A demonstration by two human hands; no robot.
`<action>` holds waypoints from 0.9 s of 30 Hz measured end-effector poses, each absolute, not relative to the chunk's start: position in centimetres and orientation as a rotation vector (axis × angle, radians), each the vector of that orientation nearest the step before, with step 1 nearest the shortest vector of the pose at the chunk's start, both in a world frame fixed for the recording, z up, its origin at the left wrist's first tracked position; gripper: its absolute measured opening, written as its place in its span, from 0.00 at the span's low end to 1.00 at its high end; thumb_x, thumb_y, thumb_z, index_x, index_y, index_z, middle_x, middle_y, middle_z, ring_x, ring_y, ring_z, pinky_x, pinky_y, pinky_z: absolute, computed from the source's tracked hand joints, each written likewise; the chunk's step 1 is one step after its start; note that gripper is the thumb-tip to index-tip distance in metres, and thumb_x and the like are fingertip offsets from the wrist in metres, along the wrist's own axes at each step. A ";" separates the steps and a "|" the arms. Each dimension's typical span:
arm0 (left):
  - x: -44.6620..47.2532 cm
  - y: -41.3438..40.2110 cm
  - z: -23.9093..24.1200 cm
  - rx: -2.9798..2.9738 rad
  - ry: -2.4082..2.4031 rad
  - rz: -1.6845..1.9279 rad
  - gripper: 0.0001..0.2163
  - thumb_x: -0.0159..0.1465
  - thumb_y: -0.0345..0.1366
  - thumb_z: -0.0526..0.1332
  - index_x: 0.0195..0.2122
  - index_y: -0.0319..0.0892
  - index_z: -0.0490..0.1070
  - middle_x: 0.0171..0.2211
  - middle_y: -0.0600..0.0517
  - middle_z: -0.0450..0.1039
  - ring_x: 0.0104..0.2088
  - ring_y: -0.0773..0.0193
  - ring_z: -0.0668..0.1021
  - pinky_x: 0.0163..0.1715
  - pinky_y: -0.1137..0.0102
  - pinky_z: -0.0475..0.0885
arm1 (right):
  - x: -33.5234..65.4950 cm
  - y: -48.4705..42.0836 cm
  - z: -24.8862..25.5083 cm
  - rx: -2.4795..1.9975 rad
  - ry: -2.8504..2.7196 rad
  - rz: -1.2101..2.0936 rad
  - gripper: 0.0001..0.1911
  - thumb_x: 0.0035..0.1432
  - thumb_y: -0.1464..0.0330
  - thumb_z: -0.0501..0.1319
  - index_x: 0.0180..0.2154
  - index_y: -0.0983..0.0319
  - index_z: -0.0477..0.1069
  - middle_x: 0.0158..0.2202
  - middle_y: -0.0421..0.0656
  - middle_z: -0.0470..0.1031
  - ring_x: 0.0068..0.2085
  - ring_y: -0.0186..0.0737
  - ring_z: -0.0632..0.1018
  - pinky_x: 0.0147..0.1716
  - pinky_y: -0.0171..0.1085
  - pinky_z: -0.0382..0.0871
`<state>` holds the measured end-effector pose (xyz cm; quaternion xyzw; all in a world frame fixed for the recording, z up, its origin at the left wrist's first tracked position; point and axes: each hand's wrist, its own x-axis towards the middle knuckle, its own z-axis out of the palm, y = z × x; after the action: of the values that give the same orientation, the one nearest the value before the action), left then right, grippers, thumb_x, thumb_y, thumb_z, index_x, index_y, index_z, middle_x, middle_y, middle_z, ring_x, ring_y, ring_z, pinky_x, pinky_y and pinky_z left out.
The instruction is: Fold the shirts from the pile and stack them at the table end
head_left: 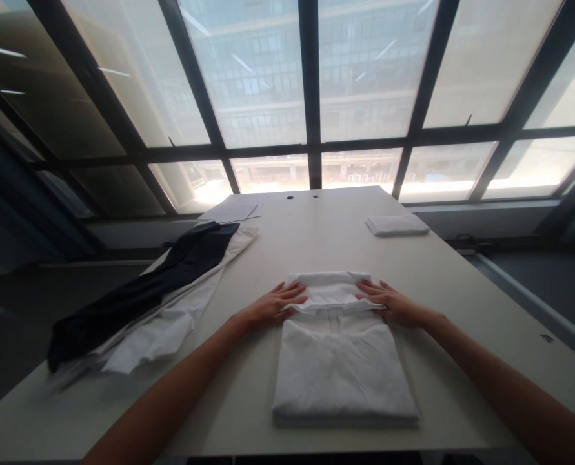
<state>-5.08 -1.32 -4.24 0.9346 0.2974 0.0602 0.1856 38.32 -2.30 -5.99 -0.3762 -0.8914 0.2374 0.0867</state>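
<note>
A white folded garment [342, 374], perhaps a shirt, lies flat in front of me on the white table [248, 387]. Its far part is turned over into a band across the top. My left hand [277, 303] rests on the left end of that band, fingers spread and pointing inward. On the right end lies my right hand [388, 302], its fingers likewise stretched out over the cloth. Both palms face down, and neither hand grips the fabric visibly. The undersides of the hands are hidden.
Dark and white clothes [156, 290] lie in a loose pile along the table's left edge. Behind them are sheets of paper [232, 210]. A folded white cloth [397, 225] sits at the far right. Large framed windows [262, 71] stand beyond the table.
</note>
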 end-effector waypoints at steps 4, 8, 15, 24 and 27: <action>-5.2 -1.6 -4.3 2.591 0.838 0.142 0.26 0.75 0.54 0.48 0.72 0.57 0.52 0.74 0.54 0.41 0.74 0.53 0.42 0.70 0.51 0.34 | 38.5 -2.4 -5.6 -1.113 -2.655 0.780 0.28 0.69 0.52 0.56 0.68 0.42 0.60 0.74 0.39 0.45 0.74 0.53 0.46 0.69 0.61 0.32; -5.7 -1.6 -3.5 2.478 0.796 0.290 0.31 0.70 0.55 0.58 0.72 0.53 0.55 0.72 0.49 0.50 0.73 0.51 0.49 0.71 0.53 0.44 | 38.5 -2.2 -5.7 -1.132 -2.615 0.800 0.26 0.68 0.57 0.57 0.66 0.44 0.63 0.74 0.40 0.48 0.73 0.53 0.47 0.68 0.62 0.32; -7.4 -1.6 -2.2 2.521 0.747 0.457 0.26 0.63 0.40 0.70 0.62 0.48 0.71 0.64 0.45 0.69 0.69 0.50 0.61 0.67 0.52 0.60 | 38.6 -1.5 -6.6 -1.116 -2.570 0.754 0.35 0.59 0.75 0.57 0.65 0.46 0.66 0.72 0.40 0.52 0.73 0.51 0.51 0.68 0.62 0.36; -5.3 -1.9 -3.0 2.614 0.721 0.858 0.11 0.68 0.33 0.64 0.50 0.47 0.81 0.49 0.49 0.81 0.55 0.58 0.80 0.56 0.64 0.76 | 38.4 -1.3 -7.2 -1.150 -2.392 0.545 0.38 0.58 0.79 0.56 0.67 0.49 0.62 0.68 0.41 0.63 0.68 0.51 0.65 0.68 0.55 0.54; -4.7 -2.1 -3.5 2.582 0.723 0.875 0.11 0.69 0.35 0.63 0.49 0.45 0.81 0.48 0.49 0.82 0.53 0.58 0.81 0.56 0.64 0.76 | 38.5 -1.3 -7.0 -1.158 -2.429 0.466 0.38 0.59 0.81 0.53 0.66 0.48 0.64 0.67 0.40 0.64 0.68 0.49 0.65 0.68 0.55 0.54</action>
<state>-4.66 -2.09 -3.49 0.9036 0.2530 0.3063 0.1601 38.50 -1.32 -7.03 -0.4152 -0.8707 0.1671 0.2037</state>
